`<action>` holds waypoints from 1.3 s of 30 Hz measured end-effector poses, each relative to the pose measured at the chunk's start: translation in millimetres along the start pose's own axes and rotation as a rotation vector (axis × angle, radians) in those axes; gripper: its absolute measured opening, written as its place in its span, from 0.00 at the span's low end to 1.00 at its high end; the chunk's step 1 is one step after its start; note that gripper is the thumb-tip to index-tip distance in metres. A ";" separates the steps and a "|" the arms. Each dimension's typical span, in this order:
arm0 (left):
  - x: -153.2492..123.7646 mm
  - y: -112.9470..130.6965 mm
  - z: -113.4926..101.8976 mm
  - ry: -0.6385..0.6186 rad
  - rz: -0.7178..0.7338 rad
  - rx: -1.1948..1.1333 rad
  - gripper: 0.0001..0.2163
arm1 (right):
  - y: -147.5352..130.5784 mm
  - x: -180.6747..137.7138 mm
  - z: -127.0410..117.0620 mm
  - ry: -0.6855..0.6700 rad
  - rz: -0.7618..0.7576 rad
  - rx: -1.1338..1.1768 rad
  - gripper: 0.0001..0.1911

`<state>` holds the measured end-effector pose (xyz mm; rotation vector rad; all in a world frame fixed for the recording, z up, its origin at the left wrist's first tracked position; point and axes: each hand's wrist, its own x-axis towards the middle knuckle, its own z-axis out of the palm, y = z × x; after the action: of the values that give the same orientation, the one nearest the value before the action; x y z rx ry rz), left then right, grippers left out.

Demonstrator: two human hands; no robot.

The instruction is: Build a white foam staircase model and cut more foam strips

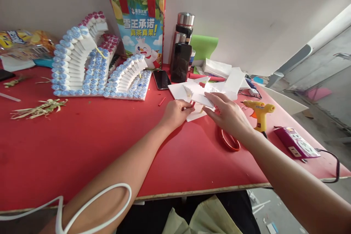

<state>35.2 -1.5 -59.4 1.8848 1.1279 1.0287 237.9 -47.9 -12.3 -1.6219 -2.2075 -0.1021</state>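
My left hand [177, 112] is closed in a pinch at the near left edge of a heap of white card pieces. A bit of red shows by its fingertips, but I cannot make out what it grips. My right hand [228, 111] holds a flat white card piece [202, 99] between thumb and fingers. Beneath and behind lie more white card pieces [177, 89], one with a toothed edge. Red-handled scissors [229, 145] rest below my right hand, their blades hidden. A short red stick [161, 101] lies left of my left hand.
White models with blue rolled pieces [72, 62] stand left on the red table [109, 146]. Behind are a printed bag [142, 25], a flask [184, 25] and phones [181, 62]. A yellow glue gun [259, 111] and power strip [297, 142] lie right; a white cable [95, 197] crosses my left forearm.
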 end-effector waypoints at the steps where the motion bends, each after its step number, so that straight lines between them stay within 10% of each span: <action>1: 0.3 -0.6 0.2 0.007 0.007 -0.002 0.06 | 0.0 -0.6 -0.1 0.001 0.001 -0.011 0.26; 39: -3.4 3.7 -3.4 0.019 0.011 0.020 0.04 | -9.0 4.0 4.8 0.138 -0.345 -0.062 0.23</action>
<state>32.5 -5.5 -55.7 1.9021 1.1439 1.0475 227.3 -45.8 -13.8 -1.2075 -2.3715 -0.3692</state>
